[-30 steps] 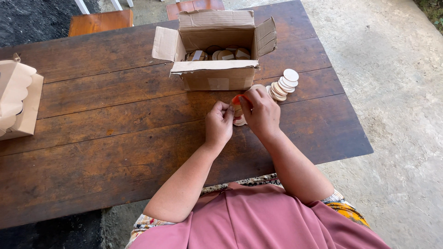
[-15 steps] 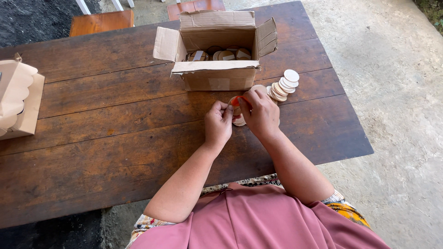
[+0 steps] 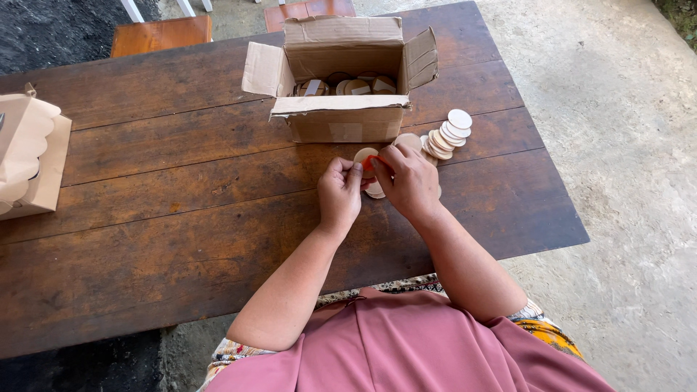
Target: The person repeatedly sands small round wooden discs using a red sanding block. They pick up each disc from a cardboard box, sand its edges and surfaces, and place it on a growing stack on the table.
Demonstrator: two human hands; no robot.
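Cardboard at the far left edge of the bench point(image 3: 145, 218) is a pale folded carton point(image 3: 25, 156), well apart from the work. Next, toward the middle, stands an open brown box point(image 3: 341, 80) with round wooden discs inside. Just in front of it the left hand point(image 3: 340, 194) is pinched shut on a small wooden disc point(image 3: 363, 154), fingers curled over its near edge. The right hand point(image 3: 412, 181) meets it from the other side, closed on a small red piece point(image 3: 372, 164) held against the disc; what that red piece is I cannot tell. Another disc point(image 3: 375, 192) lies on the bench between the hands. Further right, a fanned stack of discs point(image 3: 446, 136) leans beside the box.

The disc looks thin, light and stiff, probably smooth-faced and a little slippery flat-on, so the rim seems the surest place to grip. Being thin wood, it would likely snap if bent hard.
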